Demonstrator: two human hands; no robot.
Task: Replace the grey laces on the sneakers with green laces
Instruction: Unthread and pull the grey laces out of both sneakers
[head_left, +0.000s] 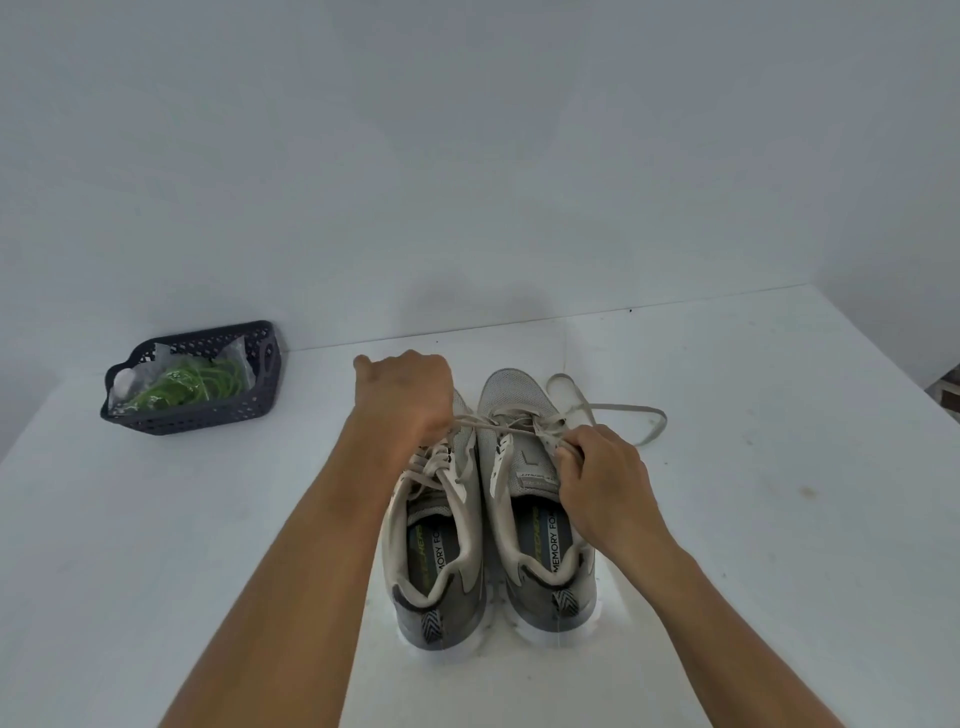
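On the white tabletop (208, 519), near the middle, two grey mesh sneakers (524, 519) stand side by side, touching, heels toward the near edge and toes pointing at the far wall; the left hand (405, 397) is a closed fist above the toe of the left sneaker (436, 545), fingers curled around one end of a pale grey flat lace (498, 422) that runs taut across to the right; the right hand (602, 483) rests over the tongue of the right sneaker (540, 525), fingertips pinched onto the lace at the upper eyelets; a slack loop of that lace lies on the table just right of the right sneaker's toe; the left sneaker remains laced with its own grey lace; well apart at the far left sits a dark blue perforated plastic basket (260, 384) against the wall, holding bright green coiled laces (202, 382) inside a clear plastic bag (135, 384).
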